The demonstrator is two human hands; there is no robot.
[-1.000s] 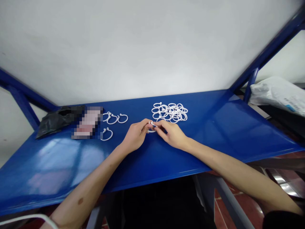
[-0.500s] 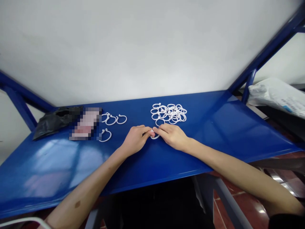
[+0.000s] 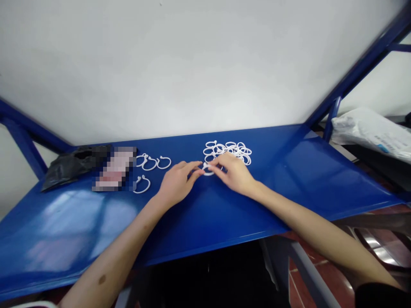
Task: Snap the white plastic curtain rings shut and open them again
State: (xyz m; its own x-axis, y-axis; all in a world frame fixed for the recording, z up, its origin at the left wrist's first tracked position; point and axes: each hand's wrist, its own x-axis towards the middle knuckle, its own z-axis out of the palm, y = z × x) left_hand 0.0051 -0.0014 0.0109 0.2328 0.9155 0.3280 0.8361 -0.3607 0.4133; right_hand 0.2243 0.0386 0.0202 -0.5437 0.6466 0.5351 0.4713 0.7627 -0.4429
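Between my two hands is a white plastic ring, shaped like a shower curtain ring, with small knobs at its top. My left hand pinches its left side between thumb and fingertips. On the right side, the thumb and fingers of my right hand close on the same ring, partly covering it. Just behind my right hand lies a pile of similar white rings, some overlapping. Left of my left hand, several opened rings rest on the blue table, their ends apart.
At the table's left stand a black plastic bag and a blurred pinkish flat item. A white wall rises behind. Blue metal bars slope up at both sides. A clear-white plastic package lies beyond the right edge.
Both hands came down toward me with the ring, then moved back up near the pile. My fingers have loosened around it, so more of the ring shows now.
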